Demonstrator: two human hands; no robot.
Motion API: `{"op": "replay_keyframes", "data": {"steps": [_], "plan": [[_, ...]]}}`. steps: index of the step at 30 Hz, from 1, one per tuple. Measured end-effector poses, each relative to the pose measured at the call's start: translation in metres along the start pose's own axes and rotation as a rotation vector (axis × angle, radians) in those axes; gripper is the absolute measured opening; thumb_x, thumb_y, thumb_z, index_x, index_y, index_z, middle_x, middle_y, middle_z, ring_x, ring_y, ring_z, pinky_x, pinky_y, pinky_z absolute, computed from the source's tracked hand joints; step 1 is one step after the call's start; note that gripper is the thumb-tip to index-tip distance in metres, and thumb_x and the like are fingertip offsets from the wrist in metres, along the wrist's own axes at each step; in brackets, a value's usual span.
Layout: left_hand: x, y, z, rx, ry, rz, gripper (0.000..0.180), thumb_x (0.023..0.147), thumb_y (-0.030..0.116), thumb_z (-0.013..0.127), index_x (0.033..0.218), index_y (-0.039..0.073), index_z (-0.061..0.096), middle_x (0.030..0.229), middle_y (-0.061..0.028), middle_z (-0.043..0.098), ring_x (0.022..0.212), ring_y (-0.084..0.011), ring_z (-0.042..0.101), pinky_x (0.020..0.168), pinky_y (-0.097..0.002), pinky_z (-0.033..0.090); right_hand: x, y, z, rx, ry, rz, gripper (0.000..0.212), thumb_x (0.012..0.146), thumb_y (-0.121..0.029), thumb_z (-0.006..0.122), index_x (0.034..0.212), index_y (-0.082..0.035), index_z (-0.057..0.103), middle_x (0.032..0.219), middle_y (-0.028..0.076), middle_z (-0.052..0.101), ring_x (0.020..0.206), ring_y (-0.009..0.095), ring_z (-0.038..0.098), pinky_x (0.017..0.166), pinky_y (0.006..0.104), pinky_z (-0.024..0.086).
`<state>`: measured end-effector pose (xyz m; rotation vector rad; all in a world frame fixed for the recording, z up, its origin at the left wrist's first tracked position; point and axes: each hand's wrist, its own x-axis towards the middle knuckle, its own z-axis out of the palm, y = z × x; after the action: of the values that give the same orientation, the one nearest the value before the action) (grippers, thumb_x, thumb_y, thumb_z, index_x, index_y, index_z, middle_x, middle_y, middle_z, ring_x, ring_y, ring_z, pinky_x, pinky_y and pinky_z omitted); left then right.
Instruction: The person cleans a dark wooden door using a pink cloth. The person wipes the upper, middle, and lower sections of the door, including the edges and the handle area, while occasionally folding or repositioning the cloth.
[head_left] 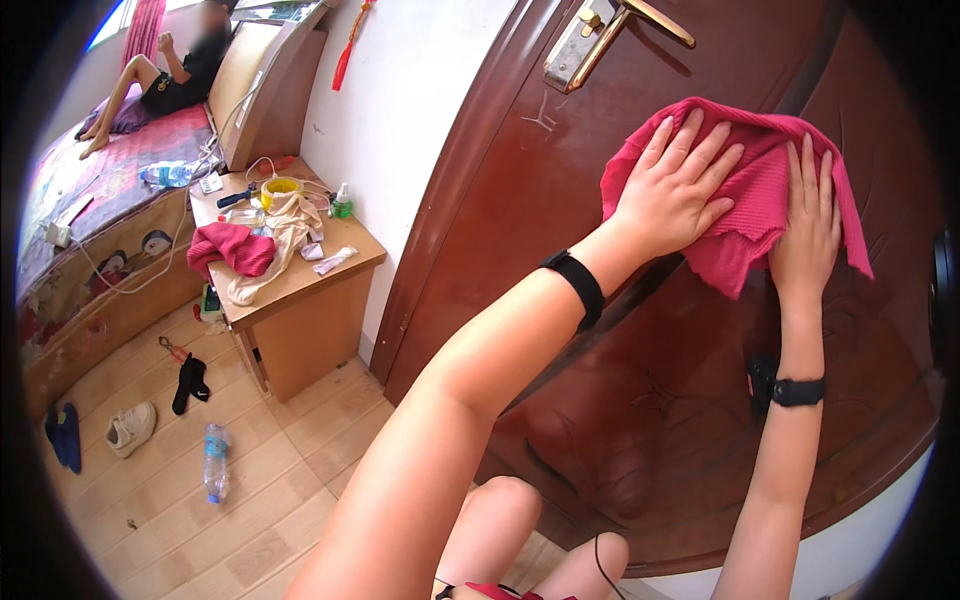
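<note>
A ribbed pinkish-red cloth is spread against a dark reddish-brown door. My left hand lies flat on its left part with the fingers spread, pressing it to the panel. On the cloth's right part rests my right hand, its fingers stretched upward and flat. Both palms are turned to the door, and neither hand is closed round anything. Black bands circle both wrists. Above the cloth, to the left, is the door's metal handle on its lock plate.
A wooden bedside cabinet at left holds another red cloth, a beige cloth, yellow tape and a small green bottle. Behind it a person sits on a bed. A plastic bottle, shoes and a black item lie on the floor.
</note>
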<state>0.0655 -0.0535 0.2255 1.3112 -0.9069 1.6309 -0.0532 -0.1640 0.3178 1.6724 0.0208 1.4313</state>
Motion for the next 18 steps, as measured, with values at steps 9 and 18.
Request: {"op": "replay_keyframes", "data": {"steps": [9, 18], "plan": [[-0.016, -0.046, -0.021, 0.098, 0.012, -0.115, 0.049, 0.086, 0.029, 0.051, 0.133, 0.014, 0.043, 0.136, -0.0076, 0.041, 0.129, -0.0268, 0.034, 0.109, -0.0435, 0.019, 0.022, -0.036, 0.033, 0.571, 0.101, -0.141, 0.05, 0.086, -0.01, 0.052, 0.134, -0.009, 0.04, 0.144, 0.008, 0.031, 0.135, 0.03, 0.023, 0.109, 0.0405, 0.025], [-0.032, -0.069, -0.038, 0.386, -0.192, -0.09, 0.065, 0.083, 0.034, 0.047, 0.139, 0.005, 0.029, 0.147, -0.0166, 0.022, 0.137, -0.0329, 0.015, 0.111, -0.0456, 0.013, 0.018, -0.086, 0.039, 0.698, -0.096, -0.248, 0.051, 0.087, -0.024, 0.053, 0.135, -0.012, 0.039, 0.146, 0.003, 0.028, 0.136, 0.022, 0.023, 0.11, 0.0373, 0.024]]}}
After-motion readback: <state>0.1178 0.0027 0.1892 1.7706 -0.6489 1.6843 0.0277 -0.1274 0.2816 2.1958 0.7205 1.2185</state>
